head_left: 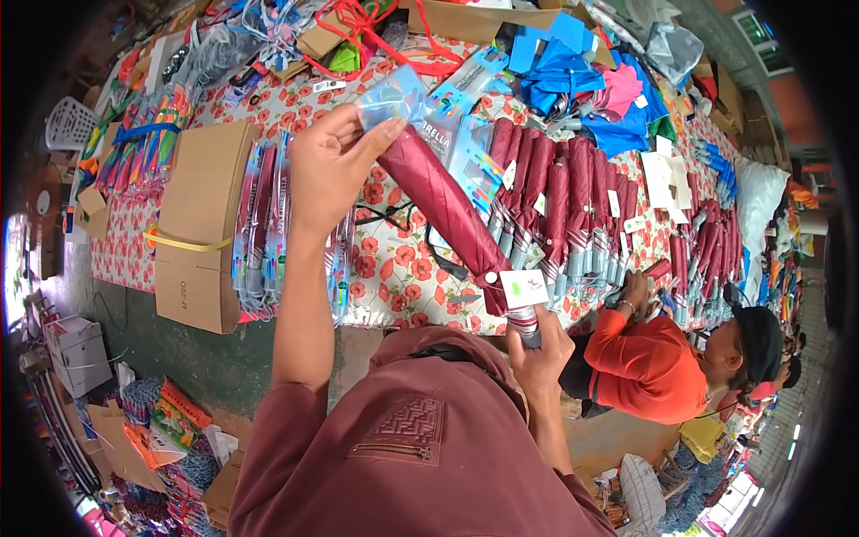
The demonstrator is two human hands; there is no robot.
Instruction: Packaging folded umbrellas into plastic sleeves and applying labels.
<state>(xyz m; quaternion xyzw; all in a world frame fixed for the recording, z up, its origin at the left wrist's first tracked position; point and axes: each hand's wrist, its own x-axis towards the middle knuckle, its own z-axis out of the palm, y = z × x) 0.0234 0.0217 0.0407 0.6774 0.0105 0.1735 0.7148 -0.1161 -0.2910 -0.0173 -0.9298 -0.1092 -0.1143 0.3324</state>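
- The left hand (329, 170) has its grip pinching a clear printed sleeve (386, 97) at the upper end of a maroon umbrella (445, 208).
- The right hand (542, 351) has its grip wrapped round that umbrella's handle; a white tag (524, 289) hangs just above it.
- The furled umbrella slants down from left to right, held above the near part of the flower-patterned bench (391, 277).
- More maroon umbrellas (557, 197) lie in rows to the right.
- Packaged umbrellas (268, 219) stand beside flattened cardboard (199, 215) at left.
- A co-worker in orange-red (646, 369) reaches toward the bench.
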